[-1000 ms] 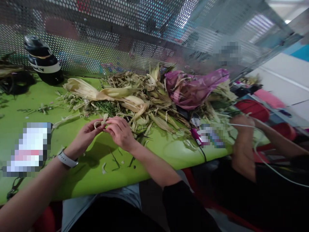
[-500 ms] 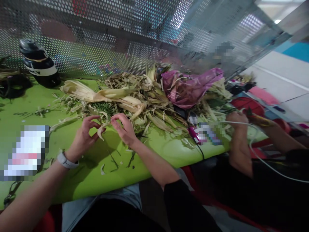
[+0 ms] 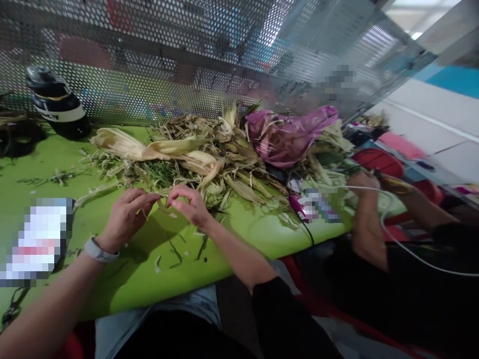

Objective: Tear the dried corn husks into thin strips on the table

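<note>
Between my two hands, just above the green table (image 3: 142,284), is a thin pale strip of corn husk (image 3: 163,205). My left hand (image 3: 129,214), with a light watch band at the wrist, pinches one end between thumb and forefinger. Fingertips of my right hand (image 3: 190,204) are closed on the strip from the other side, close to the left fingertips. Directly beyond them lie large dry corn husks (image 3: 149,149) and green shredded bits (image 3: 160,171). Small husk scraps (image 3: 157,264) lie on the table below my hands.
A dark bottle (image 3: 60,107) stands at the back left, by a perforated metal screen (image 3: 168,65). At the left lies a blurred phone (image 3: 35,242). A pink plastic bag (image 3: 288,139) sits on the husk pile. Another person's hands (image 3: 364,183) work at the right, near a white cable (image 3: 404,252).
My left hand has turned over, its fingers closing from a loose curl to a pinch nearer the right hand. The curled husk strip now hangs lower between both fingertips.
</note>
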The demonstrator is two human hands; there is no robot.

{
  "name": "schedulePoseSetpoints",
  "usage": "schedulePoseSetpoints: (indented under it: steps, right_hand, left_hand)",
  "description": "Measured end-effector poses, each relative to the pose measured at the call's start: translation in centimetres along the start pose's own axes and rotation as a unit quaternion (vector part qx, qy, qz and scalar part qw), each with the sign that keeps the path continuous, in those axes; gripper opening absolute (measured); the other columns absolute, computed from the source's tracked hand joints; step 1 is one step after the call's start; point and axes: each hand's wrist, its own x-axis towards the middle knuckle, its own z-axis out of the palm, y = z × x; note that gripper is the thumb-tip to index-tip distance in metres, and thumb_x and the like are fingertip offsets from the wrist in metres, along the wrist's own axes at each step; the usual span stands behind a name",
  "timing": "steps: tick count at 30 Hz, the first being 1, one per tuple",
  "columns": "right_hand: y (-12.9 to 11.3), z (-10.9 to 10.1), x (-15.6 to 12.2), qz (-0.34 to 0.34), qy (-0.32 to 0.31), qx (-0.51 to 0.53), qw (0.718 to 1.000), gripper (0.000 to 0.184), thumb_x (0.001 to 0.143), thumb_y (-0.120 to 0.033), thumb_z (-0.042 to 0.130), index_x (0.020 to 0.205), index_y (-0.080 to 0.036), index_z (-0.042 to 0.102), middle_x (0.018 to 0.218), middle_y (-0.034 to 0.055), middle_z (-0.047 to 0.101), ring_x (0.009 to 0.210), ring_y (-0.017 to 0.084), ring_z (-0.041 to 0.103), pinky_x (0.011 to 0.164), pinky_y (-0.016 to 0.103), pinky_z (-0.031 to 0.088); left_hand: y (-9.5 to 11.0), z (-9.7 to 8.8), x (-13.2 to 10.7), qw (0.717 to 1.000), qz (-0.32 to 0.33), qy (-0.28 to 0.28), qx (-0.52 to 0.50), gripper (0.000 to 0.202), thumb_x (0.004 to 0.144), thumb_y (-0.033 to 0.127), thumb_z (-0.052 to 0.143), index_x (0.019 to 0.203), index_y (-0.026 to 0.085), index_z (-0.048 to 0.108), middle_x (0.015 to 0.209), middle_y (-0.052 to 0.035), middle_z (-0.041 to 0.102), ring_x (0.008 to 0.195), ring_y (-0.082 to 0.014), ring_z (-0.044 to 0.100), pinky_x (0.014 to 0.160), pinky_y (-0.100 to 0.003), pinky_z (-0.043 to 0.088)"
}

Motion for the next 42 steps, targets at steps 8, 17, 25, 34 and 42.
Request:
schedulePoseSetpoints:
  steps: [8,17,25,34,42]
  right_hand:
    - [0.0,0.2,0.4,0.099,-0.022,0.064,0.993,0.027,0.081,-0.043,0.067,0.09,-0.019,0.07,0.085,0.002,0.065,0.08,0.014,0.058,0.079,0.028,0.047]
    - [0.5,0.9,1.0,0.242,0.038,0.254,0.936,0.036,0.072,-0.052,0.073,0.074,-0.016,0.069,0.057,-0.0031,0.057,0.054,0.008,0.05,0.057,0.023,0.042]
    - [1.0,0.2,1.4,0.27,0.035,0.294,0.916,0.031,0.069,-0.041,0.078,0.065,-0.015,0.062,0.046,-0.0067,0.052,0.042,0.004,0.041,0.045,0.02,0.031]
    - [2.1,0.9,1.2,0.302,-0.054,0.325,0.895,0.034,0.066,-0.043,0.08,0.078,-0.017,0.061,0.057,-0.0058,0.056,0.044,0.005,0.043,0.043,0.019,0.033]
    - [2.0,1.5,0.7,0.31,0.008,0.388,0.868,0.033,0.072,-0.034,0.074,0.099,-0.02,0.058,0.069,-0.0042,0.064,0.056,0.009,0.057,0.057,0.023,0.048]
  left_hand:
    - [1.8,0.3,0.4,0.985,0.001,-0.145,-0.093,0.017,0.088,0.024,0.058,0.095,0.024,0.073,0.095,-0.0094,0.068,0.086,-0.0202,0.065,0.077,-0.031,0.051]
    - [1.3,0.3,-0.1,0.99,-0.006,-0.105,-0.095,0.012,0.082,0.023,0.063,0.084,0.025,0.075,0.095,-0.0091,0.073,0.099,-0.0243,0.066,0.092,-0.037,0.051]
    - [2.8,-0.1,-0.2,0.892,-0.232,-0.126,-0.367,0.08,0.082,0.027,0.071,0.151,0.025,0.029,0.096,-0.0081,0.076,0.093,-0.0267,0.072,0.09,-0.042,0.053]
    - [2.6,0.5,0.3,0.841,-0.302,-0.051,-0.446,0.068,0.079,0.024,0.076,0.14,0.026,0.046,0.078,0.0032,0.073,0.07,-0.0146,0.069,0.075,-0.027,0.056]
    - [2.5,1.0,0.0,0.86,-0.305,-0.08,-0.4,0.036,0.076,0.029,0.079,0.109,0.019,0.07,0.085,-0.0048,0.077,0.073,-0.0186,0.072,0.077,-0.033,0.057]
